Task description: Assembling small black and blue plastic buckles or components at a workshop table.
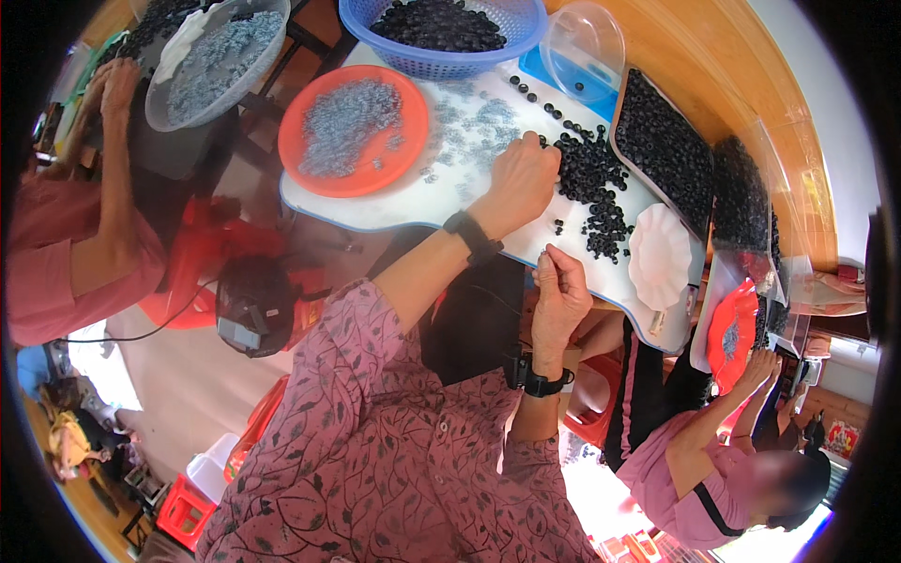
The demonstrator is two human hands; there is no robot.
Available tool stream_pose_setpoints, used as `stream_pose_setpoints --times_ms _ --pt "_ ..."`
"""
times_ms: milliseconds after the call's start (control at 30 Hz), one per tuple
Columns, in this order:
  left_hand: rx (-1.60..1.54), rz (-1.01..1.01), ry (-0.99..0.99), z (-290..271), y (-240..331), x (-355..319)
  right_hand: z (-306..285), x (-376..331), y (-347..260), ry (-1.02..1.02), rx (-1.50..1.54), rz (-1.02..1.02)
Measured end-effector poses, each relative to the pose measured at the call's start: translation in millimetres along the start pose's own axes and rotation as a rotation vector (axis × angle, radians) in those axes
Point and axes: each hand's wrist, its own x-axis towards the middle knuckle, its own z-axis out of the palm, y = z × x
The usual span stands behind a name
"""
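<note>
One left hand (523,186): fingers bunched by the black pieces (588,171), grip's hidden tbh
Right hand (563,293): thumb and finger nearly together, can't tell what's pinched
Black pieces: loose on white counter (404,210), beside clear bits (466,127)

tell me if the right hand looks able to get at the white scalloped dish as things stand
Probably yes: the white scalloped dish lies to the right of the right hand, with only low black pieces near the way and nothing upright seen between them.
</note>
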Motion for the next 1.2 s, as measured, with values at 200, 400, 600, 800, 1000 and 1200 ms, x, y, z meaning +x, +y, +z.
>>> stream_pose_setpoints --times_ms 200,400,600,800,1000,1200 --pt "0.038 -0.01 -0.107 1.4 4.7 0.6 0.2 -0.1 1.0 -0.014 0.0 -0.023" --pt "-0.016 -0.006 -0.213 -0.9 5.7 -12.8 -1.4 -1.6 6.6 -0.015 0.046 -0.021" --pt "-0.342 0.045 -0.138 -17.1 4.3 -35.7 -2.7 -5.8 4.6 0.006 0.046 0.007" --pt "-1.424 -0.502 -0.349 -36.7 3.6 -73.5 -0.1 -10.4 -5.2 0.025 0.075 0.025" --pt "-1.709 -0.639 -0.285 -45.7 6.2 -103.0 3.2 -16.2 -16.5 0.007 0.117 -0.009" --pt "-1.536 -0.583 -0.093 -35.5 10.1 -123.1 21.3 -18.0 -18.5 0.048 0.21 -0.036"
